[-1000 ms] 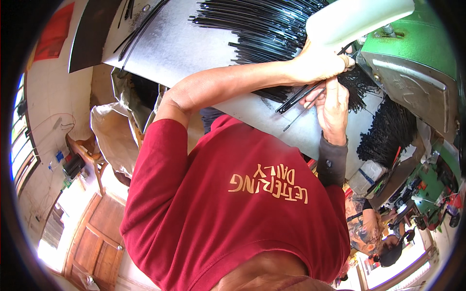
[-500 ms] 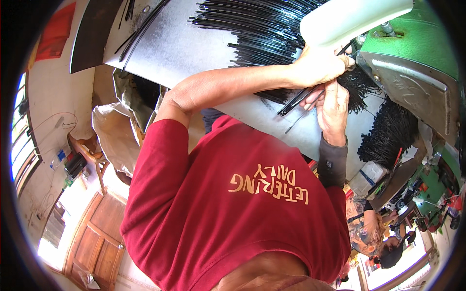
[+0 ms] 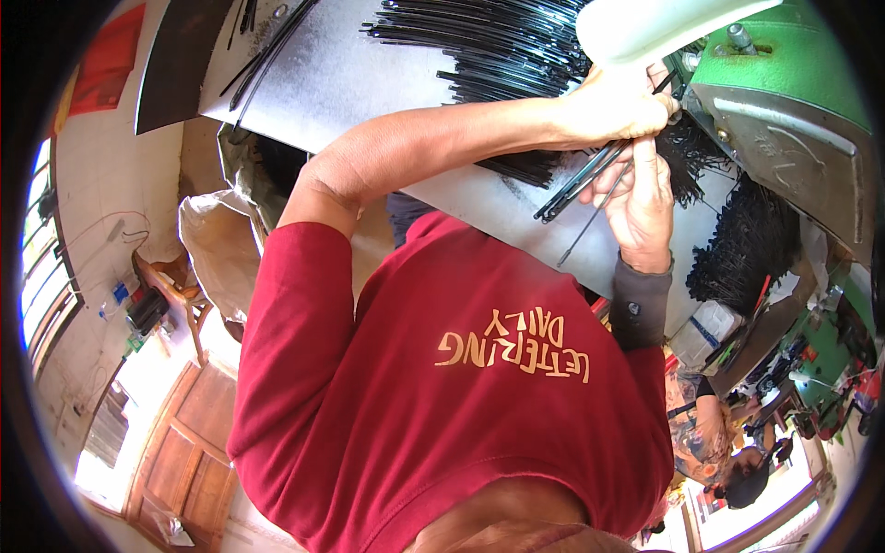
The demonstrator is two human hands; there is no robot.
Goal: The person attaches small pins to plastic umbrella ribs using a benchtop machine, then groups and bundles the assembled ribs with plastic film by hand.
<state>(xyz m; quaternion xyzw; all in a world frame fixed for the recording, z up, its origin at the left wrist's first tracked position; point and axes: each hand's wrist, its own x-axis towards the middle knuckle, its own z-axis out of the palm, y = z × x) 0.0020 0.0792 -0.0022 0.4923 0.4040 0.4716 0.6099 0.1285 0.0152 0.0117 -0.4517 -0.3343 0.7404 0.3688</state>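
Thin black rods form a small bundle between my hands, beside the green machine. My right hand, below the left, is closed around these rods, its fingertips partly hidden. One slimmer rod slants down and left from its fingers, apart from the bundle. Above it, my left hand is pinched closed right by the machine's metal fitting, with a short black rod end showing at its fingers. A pale curved guard overhangs the left hand.
Many black rods lie in rows on the metal tabletop. A dense bundle of dark rods is by the machine's lower side. Cloth sacks stand at the left below the table. A person works at lower right.
Both hands have shifted slightly up and right, closer to the machine. The slim single rod now reaches further down and right, and the right hand's fingers look straighter.
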